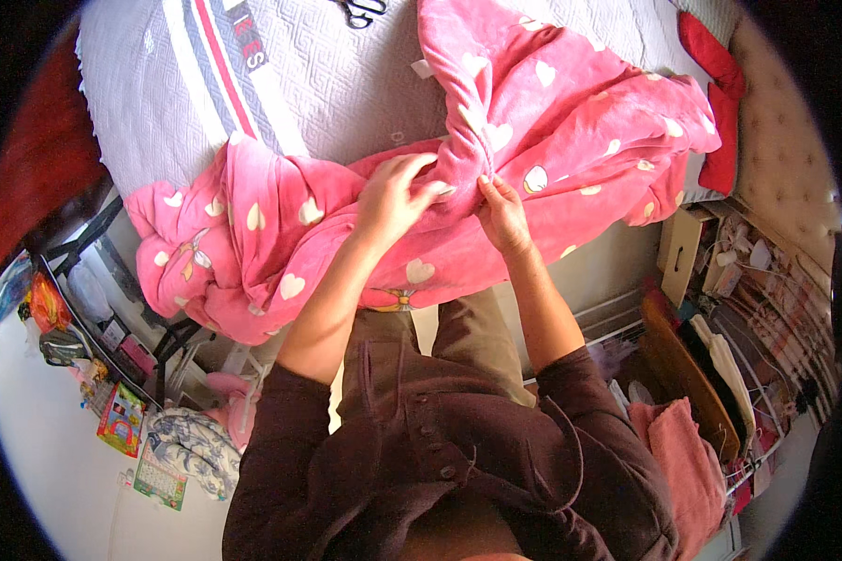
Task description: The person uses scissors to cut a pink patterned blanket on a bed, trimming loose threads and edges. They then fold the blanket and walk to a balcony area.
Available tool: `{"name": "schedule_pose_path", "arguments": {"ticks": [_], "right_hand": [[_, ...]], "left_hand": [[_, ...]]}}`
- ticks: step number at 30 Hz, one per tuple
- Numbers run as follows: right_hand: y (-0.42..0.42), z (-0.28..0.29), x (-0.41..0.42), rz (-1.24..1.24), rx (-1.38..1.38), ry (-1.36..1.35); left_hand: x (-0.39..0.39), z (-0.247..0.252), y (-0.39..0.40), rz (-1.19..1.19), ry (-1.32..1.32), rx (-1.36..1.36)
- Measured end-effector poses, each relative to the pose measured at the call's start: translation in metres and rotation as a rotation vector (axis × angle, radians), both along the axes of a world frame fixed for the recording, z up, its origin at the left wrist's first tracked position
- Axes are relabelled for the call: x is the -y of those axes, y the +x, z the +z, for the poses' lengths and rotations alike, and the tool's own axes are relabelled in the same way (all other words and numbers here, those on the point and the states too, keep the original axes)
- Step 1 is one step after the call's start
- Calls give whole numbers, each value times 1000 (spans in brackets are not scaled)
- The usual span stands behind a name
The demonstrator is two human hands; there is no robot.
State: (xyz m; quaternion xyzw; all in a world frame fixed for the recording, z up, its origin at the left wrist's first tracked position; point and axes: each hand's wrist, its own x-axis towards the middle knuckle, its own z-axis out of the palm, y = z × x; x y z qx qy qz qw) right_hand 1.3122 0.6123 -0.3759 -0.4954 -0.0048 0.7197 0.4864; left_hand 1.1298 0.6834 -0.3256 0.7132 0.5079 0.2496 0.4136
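A pink plush blanket or duvet cover (pixel 386 245) with pale heart prints lies bunched along the near side of the bed and hangs over its edge. My right hand (pixel 505 214) pinches a seam or edge of it between thumb and fingertips, where the fabric gathers into a twisted fold (pixel 463 172). Just left of that fold is my left hand (pixel 396 200), its thumb and fingers apart and touching the cloth. A small white tag (pixel 422 69) sticks out from the cover's upper left edge.
Black-handled scissors (pixel 358 12) lie on the grey quilted bedspread (pixel 337 84). Red cushions (pixel 721 133) rest by the tufted headboard (pixel 779 105). At right stands a wire rack (pixel 761 456) with a pink towel (pixel 684 463); at left, a black-framed shelf (pixel 102 340) holds bags.
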Motion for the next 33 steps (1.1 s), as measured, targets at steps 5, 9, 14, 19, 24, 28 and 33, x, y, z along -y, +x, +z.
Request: {"name": "schedule_pose_path", "arguments": {"ticks": [5, 9, 14, 19, 24, 28, 33], "right_hand": [[2, 1, 3, 47, 110, -18], [2, -1, 1, 64, 153, -13], [-8, 6, -12, -48, 220, 31], [9, 10, -23, -266, 112, 46], [23, 20, -37, -349, 122, 68], [28, 11, -36, -419, 11, 70], [20, 12, -32, -382, -56, 100]], "left_hand": [[3, -20, 11, -125, -284, -147], [13, -37, 13, 3, -299, -29], [13, -51, 12, 77, -633, 398], [9, -34, -10, -163, -504, 112], [27, -34, -31, -290, -479, -122], [41, 0, -20, -157, -445, 150], [54, 1, -5, -214, -237, 142]]}}
